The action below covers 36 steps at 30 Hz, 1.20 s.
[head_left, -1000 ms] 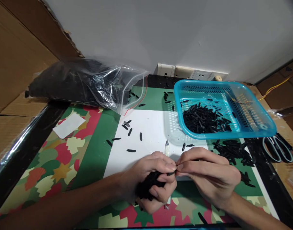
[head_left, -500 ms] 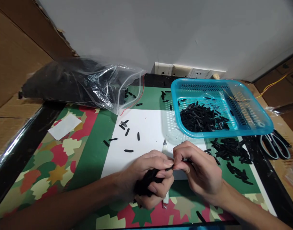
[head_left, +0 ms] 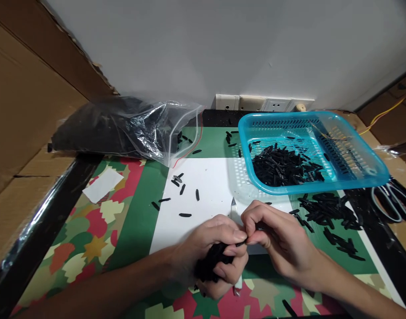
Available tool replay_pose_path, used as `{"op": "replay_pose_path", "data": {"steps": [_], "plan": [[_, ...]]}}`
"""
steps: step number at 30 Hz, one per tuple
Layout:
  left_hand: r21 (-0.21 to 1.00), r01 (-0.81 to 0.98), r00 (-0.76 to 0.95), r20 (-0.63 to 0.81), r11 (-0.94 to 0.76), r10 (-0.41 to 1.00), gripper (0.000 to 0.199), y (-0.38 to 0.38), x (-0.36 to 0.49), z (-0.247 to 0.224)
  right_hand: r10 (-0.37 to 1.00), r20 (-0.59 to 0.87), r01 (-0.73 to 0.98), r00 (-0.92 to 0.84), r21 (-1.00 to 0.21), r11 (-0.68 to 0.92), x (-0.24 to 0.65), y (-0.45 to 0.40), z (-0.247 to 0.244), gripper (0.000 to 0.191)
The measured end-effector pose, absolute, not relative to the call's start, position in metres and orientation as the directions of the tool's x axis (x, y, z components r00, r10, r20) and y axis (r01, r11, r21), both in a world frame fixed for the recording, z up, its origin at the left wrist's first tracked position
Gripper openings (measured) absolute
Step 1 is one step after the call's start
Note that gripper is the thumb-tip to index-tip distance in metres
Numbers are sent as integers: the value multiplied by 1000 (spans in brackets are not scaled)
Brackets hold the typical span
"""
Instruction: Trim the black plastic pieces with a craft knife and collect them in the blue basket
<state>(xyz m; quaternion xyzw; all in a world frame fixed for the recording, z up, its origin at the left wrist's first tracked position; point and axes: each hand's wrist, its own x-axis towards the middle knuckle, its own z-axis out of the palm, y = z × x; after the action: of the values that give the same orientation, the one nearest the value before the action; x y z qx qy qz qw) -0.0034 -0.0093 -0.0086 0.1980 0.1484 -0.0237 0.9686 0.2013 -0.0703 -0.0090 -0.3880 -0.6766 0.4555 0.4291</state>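
Observation:
My left hand (head_left: 219,252) is closed around a bunch of black pieces (head_left: 211,263), with one piece pinched between thumb and finger. The thumb and forefinger of my right hand (head_left: 279,241) are pressed together at the tip of that same piece, touching my left fingertips. Partly hidden under my hands lies a white pen-like tool (head_left: 234,212) with a grey tip, on a white sheet (head_left: 209,177). Several thin black pieces are scattered on the sheet. A blue basket (head_left: 325,189) behind my right hand holds a heap of black strips (head_left: 281,166).
A clear zip bag (head_left: 123,128) full of black material lies at the back left. A white paper piece (head_left: 103,185) rests on the patterned covering. More black strips (head_left: 329,210) lie before the basket, with scissors (head_left: 391,201) at right. Wall sockets (head_left: 252,103) stand behind.
The view has shifted, so the surroundings sit a little lower and mostly further right. My hands remain together, and the black strip between my right fingers no longer shows.

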Motion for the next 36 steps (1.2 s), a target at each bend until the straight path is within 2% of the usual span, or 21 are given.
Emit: {"op": "replay_pose_path", "data": {"steps": [5,8,17,24,31,36], "plan": [[403,116,951,-308,908,15,38,-10,-6,-11,906,190,128,-379,-958,255,204,-68,-5,13],[441,115,949,-312,890,32,39,-11,-8,-13,891,221,117,-398,-951,288,205,-67,-4,12],[421,-39,957,-244,906,155,39,-8,-8,-6,908,319,70,-270,-934,349,208,-64,9,12],[414,-32,959,-243,910,144,39,-7,-9,-2,906,343,100,-247,-921,376,208,-64,7,9],[428,-43,951,-261,903,168,39,-8,-8,1,936,259,89,-240,-954,287,206,-65,11,7],[421,-58,948,-262,905,183,40,-8,-6,1,936,186,131,-299,-964,233,206,-66,15,6]]}}
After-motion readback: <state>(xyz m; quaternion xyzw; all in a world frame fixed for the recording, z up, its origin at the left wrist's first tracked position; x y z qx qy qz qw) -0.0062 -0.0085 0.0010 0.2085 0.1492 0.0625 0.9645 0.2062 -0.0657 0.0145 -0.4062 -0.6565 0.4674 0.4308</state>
